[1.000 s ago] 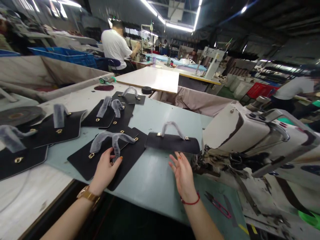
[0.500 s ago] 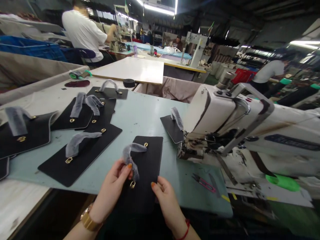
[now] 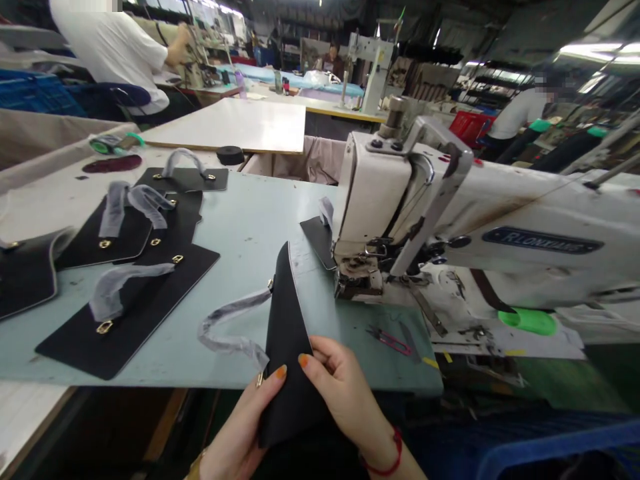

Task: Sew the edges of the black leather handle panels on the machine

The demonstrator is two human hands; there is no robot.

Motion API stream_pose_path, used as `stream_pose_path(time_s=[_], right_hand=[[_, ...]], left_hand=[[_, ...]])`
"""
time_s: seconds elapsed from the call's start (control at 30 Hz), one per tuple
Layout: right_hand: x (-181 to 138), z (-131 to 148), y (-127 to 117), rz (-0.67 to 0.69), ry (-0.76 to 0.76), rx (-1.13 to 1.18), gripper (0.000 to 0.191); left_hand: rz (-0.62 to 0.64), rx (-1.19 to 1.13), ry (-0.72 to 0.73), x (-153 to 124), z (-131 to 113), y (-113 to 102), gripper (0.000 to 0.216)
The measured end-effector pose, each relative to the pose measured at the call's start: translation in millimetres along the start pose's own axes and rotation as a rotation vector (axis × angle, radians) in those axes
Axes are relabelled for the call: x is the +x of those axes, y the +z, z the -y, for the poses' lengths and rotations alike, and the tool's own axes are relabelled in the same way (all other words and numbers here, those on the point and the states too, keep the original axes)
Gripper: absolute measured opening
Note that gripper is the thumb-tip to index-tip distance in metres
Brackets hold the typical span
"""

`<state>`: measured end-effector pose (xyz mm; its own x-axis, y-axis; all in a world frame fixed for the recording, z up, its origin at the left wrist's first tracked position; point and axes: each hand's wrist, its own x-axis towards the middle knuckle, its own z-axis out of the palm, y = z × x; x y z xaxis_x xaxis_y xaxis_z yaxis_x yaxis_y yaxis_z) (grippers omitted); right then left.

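A black bag panel (image 3: pixel 287 333) is tilted up on its side at the table's front edge, held between both hands. My left hand (image 3: pixel 247 423) grips its lower left side, thumb on the black face and fingers underneath. My right hand (image 3: pixel 337 380) pinches the right edge, thumb on top. From the panel's left side a handle wrapped in clear plastic (image 3: pixel 213 327) sticks out, fixed by gold buckles. To the left lies a similar black panel (image 3: pixel 145 313) with its wrapped handle, and several more lie behind it.
A white sewing machine (image 3: pixel 380 193) stands to the right, another panel (image 3: pixel 320 237) beside its head. Pink thread snips (image 3: pixel 390 340) lie on the green tabletop (image 3: pixel 245 230). A blue crate (image 3: pixel 540 447) is at the lower right. A co-worker in a white shirt (image 3: pixel 115 53) sits at the back left.
The panel has turned from lying nearly flat to tilted on its side, its handle now pointing left. My left hand has moved from the handle to the panel's lower edge. The view has shifted right.
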<state>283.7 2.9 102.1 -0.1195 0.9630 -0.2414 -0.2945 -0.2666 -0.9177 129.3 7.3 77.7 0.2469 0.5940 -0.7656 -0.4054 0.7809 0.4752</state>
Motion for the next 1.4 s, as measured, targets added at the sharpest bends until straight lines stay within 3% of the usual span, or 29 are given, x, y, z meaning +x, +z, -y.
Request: stream_pose_path(time_s=[0.1, 0.2, 0.37, 0.57, 0.73, 0.87, 1.1, 1.23, 1.4], right_hand=[[-6.3, 5.0, -8.1, -0.077, -0.028, -0.080, 0.034], [-11.2, 7.9, -15.1, -0.105, -0.023, -0.153, 0.043], [-15.9, 8.3, -12.6, -0.059, 0.003, -0.263, 0.053], [-7.8, 4.1, -7.4, -0.089, -0.029, -0.464, 0.043], [14.5, -0.4, -11.3, -0.148, -0.052, -0.326, 0.043], [33.3, 4.8, -19.9, -0.242, -0.103, -0.291, 0.042], [55.8, 1.4, -41.2, -0.380, -0.111, -0.227, 0.042], [59.2, -1.7, -41.7, -0.413, -0.136, -0.202, 0.046], [63.6, -6.2, -44.7, -0.458, -0.144, -0.179, 0.048]], left_hand=[[-0.096, 0.021, 0.061, 1.3, -6.8, 11.8, 0.026], [-0.084, 0.034, 0.084, 0.0, -20.3, 18.2, 0.014], [-0.061, 0.039, 0.120, -0.3, -35.8, 19.5, 0.017], [-0.072, 0.116, 0.224, 3.1, -47.3, 21.4, 0.025], [-0.040, 0.146, 0.309, 14.7, -67.3, 33.7, 0.020], [0.076, 0.230, 0.357, 37.5, -87.5, 54.1, 0.025], [0.248, 0.358, 0.314, 75.6, -107.5, 83.3, 0.031], [0.249, 0.385, 0.308, 79.1, -113.6, 90.4, 0.027], [0.305, 0.429, 0.321, 76.3, -121.8, 104.1, 0.038]])
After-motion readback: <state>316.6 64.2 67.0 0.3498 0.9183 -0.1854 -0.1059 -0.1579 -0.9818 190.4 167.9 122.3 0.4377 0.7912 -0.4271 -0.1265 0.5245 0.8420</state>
